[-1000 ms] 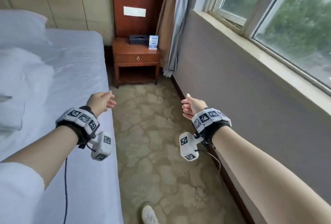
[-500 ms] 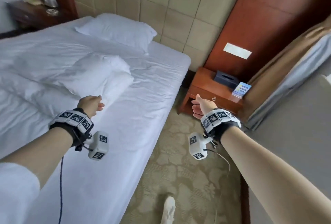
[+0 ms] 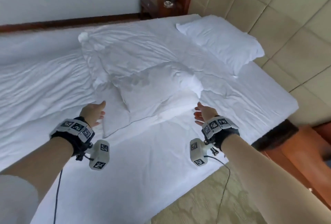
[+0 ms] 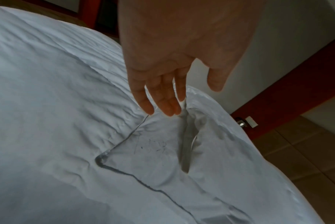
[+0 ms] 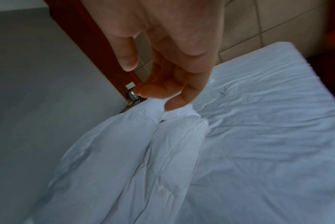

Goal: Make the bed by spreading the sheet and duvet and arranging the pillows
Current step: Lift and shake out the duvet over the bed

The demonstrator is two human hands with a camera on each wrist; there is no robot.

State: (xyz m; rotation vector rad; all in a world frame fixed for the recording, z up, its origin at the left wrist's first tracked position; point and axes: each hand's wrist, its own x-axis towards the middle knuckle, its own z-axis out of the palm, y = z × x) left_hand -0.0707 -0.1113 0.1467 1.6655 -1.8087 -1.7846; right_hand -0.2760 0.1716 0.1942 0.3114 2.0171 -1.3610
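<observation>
She has swung round from the window aisle to the bed, left hand [image 3: 93, 112] and right hand [image 3: 204, 114] reaching loose-fingered, empty, toward the crumpled pillow [image 3: 157, 91], presumably to lift it.

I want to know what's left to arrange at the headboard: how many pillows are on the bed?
2. One pillow lies flat by the headboard. The other pillow lies rumpled mid-bed, between the open left hand and right hand. The bunched duvet could hide more.
</observation>
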